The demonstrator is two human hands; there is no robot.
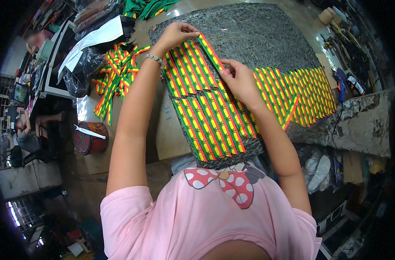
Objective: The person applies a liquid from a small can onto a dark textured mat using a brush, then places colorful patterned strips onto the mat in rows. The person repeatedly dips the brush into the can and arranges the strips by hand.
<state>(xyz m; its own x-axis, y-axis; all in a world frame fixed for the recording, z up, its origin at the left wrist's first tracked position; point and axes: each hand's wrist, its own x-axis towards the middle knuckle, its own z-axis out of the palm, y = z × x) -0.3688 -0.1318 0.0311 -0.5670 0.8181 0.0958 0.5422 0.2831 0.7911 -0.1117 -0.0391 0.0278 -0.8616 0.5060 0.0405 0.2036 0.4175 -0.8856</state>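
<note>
A red, yellow and green patterned strip (211,53) is held by its two ends. My left hand (176,36) pinches its far end, and my right hand (240,82) pinches it nearer to me. Under and around it, similar strips (206,125) lie side by side in slanted rows on a dark stone slab (258,32). To the right, another block of strips (312,93) is closely packed, with one loose strip (290,112) lying crosswise at its near side. Left of my left forearm is a tangled heap of strips (119,73).
A dark red can (90,142) with a white handle across its top stands left of my left arm. Black plastic bags (78,80) and a white sheet (95,39) lie behind it. Tools clutter the far right. Two people sit at the far left.
</note>
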